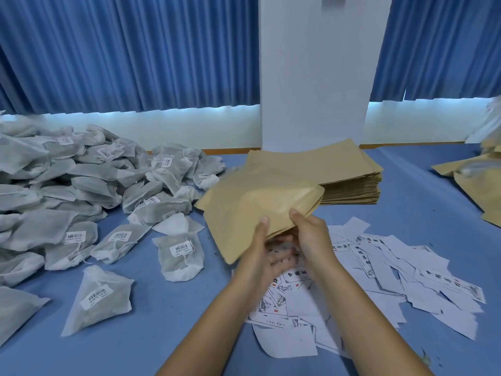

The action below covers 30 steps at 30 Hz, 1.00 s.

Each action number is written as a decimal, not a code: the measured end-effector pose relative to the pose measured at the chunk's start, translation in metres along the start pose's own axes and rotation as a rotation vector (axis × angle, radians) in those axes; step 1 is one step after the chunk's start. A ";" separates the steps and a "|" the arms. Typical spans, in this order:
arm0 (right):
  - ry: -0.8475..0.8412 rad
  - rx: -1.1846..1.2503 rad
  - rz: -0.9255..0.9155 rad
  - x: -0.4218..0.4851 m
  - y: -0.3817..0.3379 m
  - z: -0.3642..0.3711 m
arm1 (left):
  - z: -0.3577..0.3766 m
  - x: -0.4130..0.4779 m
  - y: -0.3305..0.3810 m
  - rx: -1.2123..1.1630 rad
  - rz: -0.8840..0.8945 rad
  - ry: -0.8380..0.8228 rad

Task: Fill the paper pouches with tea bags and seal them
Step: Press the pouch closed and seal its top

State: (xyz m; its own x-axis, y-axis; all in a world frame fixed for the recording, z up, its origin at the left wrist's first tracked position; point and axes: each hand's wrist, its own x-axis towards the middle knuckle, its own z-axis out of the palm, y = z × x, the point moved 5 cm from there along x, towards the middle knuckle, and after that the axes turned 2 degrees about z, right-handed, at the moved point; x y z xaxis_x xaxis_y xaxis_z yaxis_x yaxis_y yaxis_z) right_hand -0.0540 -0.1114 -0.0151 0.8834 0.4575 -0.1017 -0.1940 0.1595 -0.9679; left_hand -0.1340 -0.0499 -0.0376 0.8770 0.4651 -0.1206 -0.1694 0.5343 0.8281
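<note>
- The left hand (260,251) and right hand (311,234) both pinch the near edge of a paper pouch (257,204), thumbs on top. It is held above the table (162,308), probably to part its mouth for filling.
- Tea bags (81,191) lie heaped left of the fingers (282,259), the stack of pouches (352,183) just beyond them, and printed slips (401,270) beneath and to the right.
- The fingers under the pouch are blurred, and whether it holds anything cannot be told. Further pouches (474,183) far to the right are cut off.
</note>
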 end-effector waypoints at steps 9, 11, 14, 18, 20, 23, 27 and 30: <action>-0.119 0.347 -0.019 -0.005 -0.004 0.011 | -0.036 0.011 0.043 -0.156 0.388 0.103; -0.086 0.508 -0.010 -0.003 -0.009 0.002 | -0.035 0.013 0.050 -0.042 0.417 0.027; -0.054 0.559 0.004 -0.001 -0.011 -0.004 | -0.031 0.019 0.050 -0.143 0.355 -0.124; -0.131 0.382 0.035 -0.003 -0.005 0.002 | -0.035 0.027 0.051 -0.386 0.266 -0.185; -0.184 0.316 0.158 -0.003 0.007 0.007 | -0.043 0.031 0.050 -0.361 0.272 -0.115; -0.199 0.262 0.294 -0.004 0.020 0.009 | -0.054 0.036 0.043 -0.273 0.276 0.042; -0.017 -0.078 0.156 0.002 0.022 -0.007 | -0.071 0.036 0.028 -0.217 0.199 0.274; 0.003 -0.152 0.125 0.004 0.023 -0.011 | -0.075 0.035 0.024 -0.205 0.144 0.319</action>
State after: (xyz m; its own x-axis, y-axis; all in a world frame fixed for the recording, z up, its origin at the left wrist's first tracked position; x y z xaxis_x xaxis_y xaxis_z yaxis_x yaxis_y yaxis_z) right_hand -0.0502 -0.1157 -0.0404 0.8578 0.4626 -0.2242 -0.2361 -0.0329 -0.9712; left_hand -0.1409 0.0321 -0.0630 0.6596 0.7239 -0.2022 -0.3945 0.5624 0.7266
